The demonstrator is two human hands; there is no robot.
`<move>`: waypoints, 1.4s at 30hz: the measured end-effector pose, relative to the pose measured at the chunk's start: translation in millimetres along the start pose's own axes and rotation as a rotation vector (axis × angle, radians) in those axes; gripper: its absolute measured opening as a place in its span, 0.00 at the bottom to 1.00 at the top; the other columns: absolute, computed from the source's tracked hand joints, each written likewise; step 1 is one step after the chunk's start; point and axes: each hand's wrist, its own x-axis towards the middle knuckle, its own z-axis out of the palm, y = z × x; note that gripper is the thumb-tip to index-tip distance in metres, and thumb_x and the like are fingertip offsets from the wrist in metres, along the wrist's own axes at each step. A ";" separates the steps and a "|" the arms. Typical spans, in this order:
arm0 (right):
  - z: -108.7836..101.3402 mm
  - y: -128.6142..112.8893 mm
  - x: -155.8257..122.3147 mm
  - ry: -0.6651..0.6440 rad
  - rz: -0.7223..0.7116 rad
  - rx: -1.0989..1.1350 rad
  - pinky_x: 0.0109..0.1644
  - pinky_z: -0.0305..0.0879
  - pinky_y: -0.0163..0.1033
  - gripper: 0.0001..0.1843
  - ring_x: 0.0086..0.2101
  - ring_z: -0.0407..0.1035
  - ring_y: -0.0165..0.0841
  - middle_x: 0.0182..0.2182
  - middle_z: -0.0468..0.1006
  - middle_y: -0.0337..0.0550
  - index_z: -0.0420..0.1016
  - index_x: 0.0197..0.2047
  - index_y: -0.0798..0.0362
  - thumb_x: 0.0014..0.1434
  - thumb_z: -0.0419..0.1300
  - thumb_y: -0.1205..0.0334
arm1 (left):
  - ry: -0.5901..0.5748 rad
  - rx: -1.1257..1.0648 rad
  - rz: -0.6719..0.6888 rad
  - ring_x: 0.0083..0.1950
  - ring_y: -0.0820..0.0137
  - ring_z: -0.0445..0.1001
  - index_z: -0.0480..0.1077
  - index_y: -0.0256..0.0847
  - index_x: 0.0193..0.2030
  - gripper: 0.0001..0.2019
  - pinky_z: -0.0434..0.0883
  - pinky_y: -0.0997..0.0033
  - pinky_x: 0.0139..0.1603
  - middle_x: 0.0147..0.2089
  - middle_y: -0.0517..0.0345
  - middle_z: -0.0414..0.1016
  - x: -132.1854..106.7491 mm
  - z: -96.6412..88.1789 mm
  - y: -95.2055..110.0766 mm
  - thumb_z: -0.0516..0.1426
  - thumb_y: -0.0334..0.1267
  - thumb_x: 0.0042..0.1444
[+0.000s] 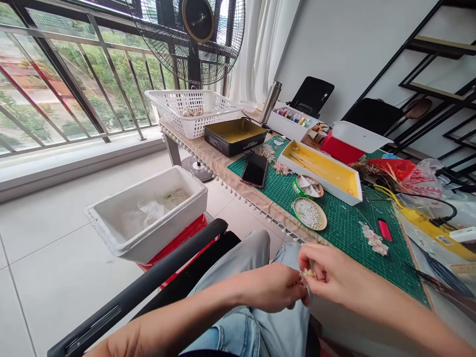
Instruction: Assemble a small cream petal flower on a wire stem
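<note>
On the cutting mat [345, 238], a dish [323, 221] of white beads [307, 212], both hands' fingers [316, 255] pinching a pale flower [308, 273]

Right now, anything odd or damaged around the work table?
One thing: the white foam box beside the chair has a ragged, chipped rim at its left corner, and it sits perched on something red rather than flat on the floor.
</note>
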 end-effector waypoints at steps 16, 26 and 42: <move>-5.2 -2.7 27.3 -0.062 0.269 0.293 0.22 0.50 0.32 0.07 0.16 0.54 0.26 0.11 0.59 0.28 0.67 0.33 0.53 0.57 0.51 0.60 | -0.087 -0.465 -0.069 0.19 0.81 0.53 0.67 0.39 0.35 0.11 0.54 0.80 0.21 0.23 0.68 0.57 9.4 -4.9 -21.9 0.47 0.36 0.66; -3.0 9.6 0.3 0.044 -0.090 0.096 0.47 0.63 0.36 0.11 0.39 0.69 0.30 0.45 0.73 0.37 0.72 0.49 0.43 0.66 0.54 0.54 | -0.296 -0.775 -0.040 0.17 0.81 0.39 0.68 0.40 0.35 0.07 0.40 0.80 0.15 0.21 0.72 0.45 4.0 -21.4 -29.5 0.56 0.41 0.60; 8.3 19.4 3.1 0.178 -0.044 0.417 0.46 0.66 0.38 0.19 0.40 0.70 0.33 0.44 0.76 0.40 0.69 0.53 0.46 0.63 0.57 0.48 | -0.328 -0.802 -0.011 0.19 0.80 0.36 0.70 0.37 0.40 0.27 0.39 0.79 0.15 0.23 0.70 0.45 3.8 -19.5 -30.6 0.48 0.62 0.62</move>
